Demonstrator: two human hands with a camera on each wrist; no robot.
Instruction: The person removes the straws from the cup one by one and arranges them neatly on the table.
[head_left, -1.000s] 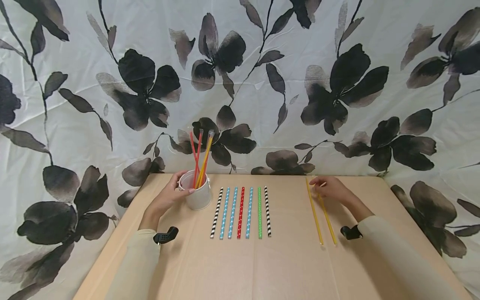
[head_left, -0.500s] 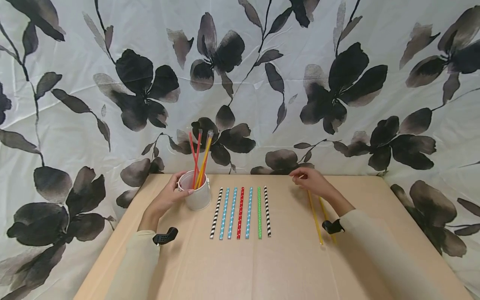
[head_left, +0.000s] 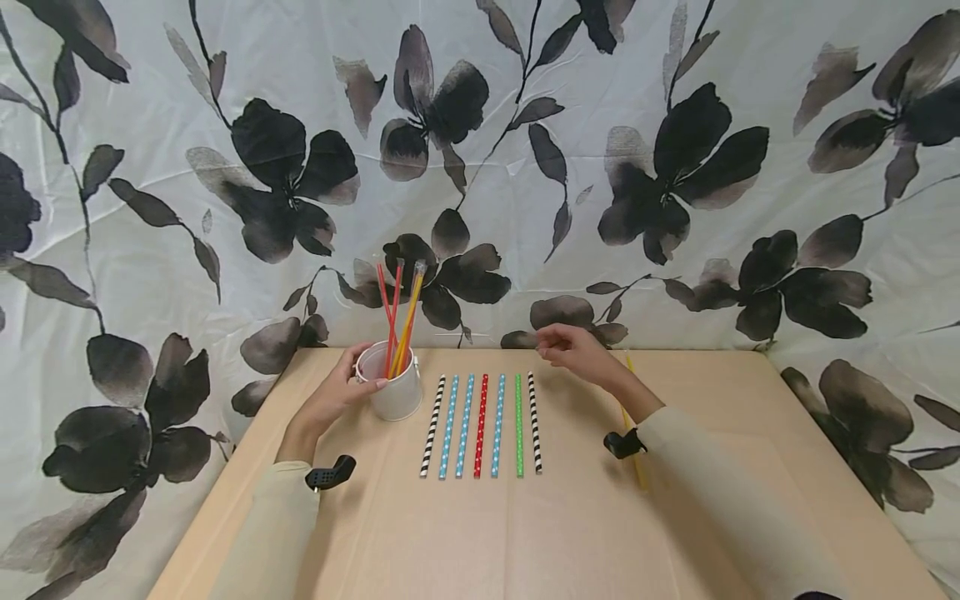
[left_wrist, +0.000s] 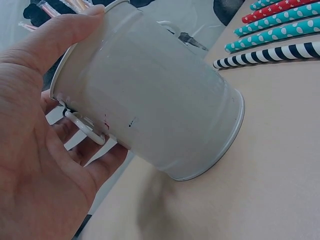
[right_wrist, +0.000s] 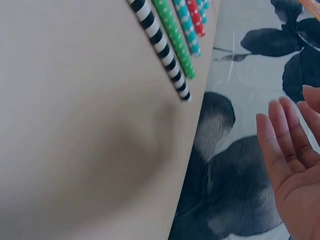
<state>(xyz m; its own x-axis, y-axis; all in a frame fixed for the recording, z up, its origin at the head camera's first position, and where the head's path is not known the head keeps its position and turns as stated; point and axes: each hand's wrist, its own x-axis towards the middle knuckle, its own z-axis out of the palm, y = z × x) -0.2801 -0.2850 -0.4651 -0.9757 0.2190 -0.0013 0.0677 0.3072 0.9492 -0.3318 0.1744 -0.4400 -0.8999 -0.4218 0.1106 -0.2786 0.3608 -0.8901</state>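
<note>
**Left hand (head_left: 337,396) steadies white pail (head_left: 397,396) toward tabletop's (head_left: 480,533) far edge**

A person's left hand grips the white pail, fingers wrapped round its outer wall and thumb at the rim, a hold that seems meant to keep it from tipping while leaving its mouth uncovered. Inside stand slim red straws (head_left: 392,321) and yellow straws (head_left: 409,317), leaning at slight angles, likely because they rise well above the pail and have only its rim for support.

To the pail's right, parallel and apart, lie patterned straws, apparently spaced so each can be picked up singly. Nearest the pail is a black-and-white straw (head_left: 432,427), then two blue dotted straws (head_left: 448,427), a red starred straw (head_left: 482,425), a third blue straw (head_left: 498,425), a green dotted straw (head_left: 519,425) and a second black-and-white straw (head_left: 536,423).

The right hand (head_left: 581,354) hangs in the air right of the pail, near that last straw, its visible fingers relaxed and slightly bent, gripping nothing that shows. Well right of the pail, a loose yellow straw (head_left: 641,473) lies partly hidden by the right arm, perhaps set apart for its plain colour; whether another lies beneath cannot be told. A floral cloth (head_left: 480,208) hangs behind the pail.
</note>
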